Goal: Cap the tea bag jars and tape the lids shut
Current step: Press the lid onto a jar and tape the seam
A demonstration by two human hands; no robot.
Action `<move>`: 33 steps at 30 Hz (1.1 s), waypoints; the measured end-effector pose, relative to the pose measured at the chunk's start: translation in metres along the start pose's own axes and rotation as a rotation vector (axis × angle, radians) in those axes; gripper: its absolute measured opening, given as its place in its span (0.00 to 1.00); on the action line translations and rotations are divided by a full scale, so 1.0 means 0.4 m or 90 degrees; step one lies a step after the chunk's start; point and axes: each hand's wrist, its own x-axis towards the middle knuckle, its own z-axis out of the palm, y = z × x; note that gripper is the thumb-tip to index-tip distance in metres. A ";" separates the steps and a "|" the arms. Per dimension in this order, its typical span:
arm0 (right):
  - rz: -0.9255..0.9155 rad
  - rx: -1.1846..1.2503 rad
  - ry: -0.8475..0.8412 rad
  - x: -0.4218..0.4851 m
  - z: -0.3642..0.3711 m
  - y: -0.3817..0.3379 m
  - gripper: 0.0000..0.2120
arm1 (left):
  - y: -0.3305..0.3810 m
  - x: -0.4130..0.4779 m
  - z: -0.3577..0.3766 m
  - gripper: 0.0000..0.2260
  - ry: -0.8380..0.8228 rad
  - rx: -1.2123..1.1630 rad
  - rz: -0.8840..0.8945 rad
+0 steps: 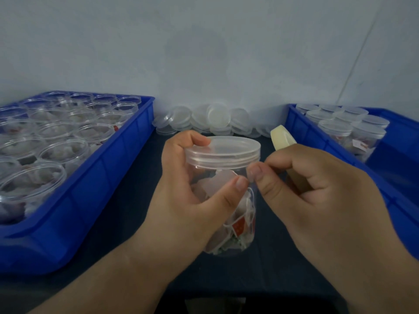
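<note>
Two grips carry the risk: your left hand [181, 189] is wrapped round the jar [235, 223] and its lid [223, 152], your right hand [317, 196] pinches the tape [282, 138] end just beside that grip, so a slack pinch could fold the tape onto itself

One clear plastic jar of tea bags [229, 211], capped, with a cream roll of tape [283, 137] beside it.
I see the jar upright at centre, gripped by the left hand [190, 189], its clear round lid [223, 152] seated on top. The roll sits in the right hand [317, 196], just right of the lid. Open jars [56, 137] fill the left blue tray [102, 177], loose lids [210, 120] lie heaped at the back of the worktop [131, 189], and capped jars [347, 123] stand in the right blue tray [317, 137].
</note>
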 end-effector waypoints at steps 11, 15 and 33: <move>0.003 0.006 -0.008 -0.004 0.006 0.003 0.09 | 0.022 -0.007 0.007 0.32 0.007 0.067 0.010; -0.018 -0.006 -0.006 -0.004 0.010 0.007 0.08 | 0.021 -0.010 0.008 0.31 0.033 0.080 0.012; 0.030 -0.015 -0.143 0.037 -0.076 0.061 0.15 | -0.020 -0.005 0.002 0.14 0.046 -0.032 -0.113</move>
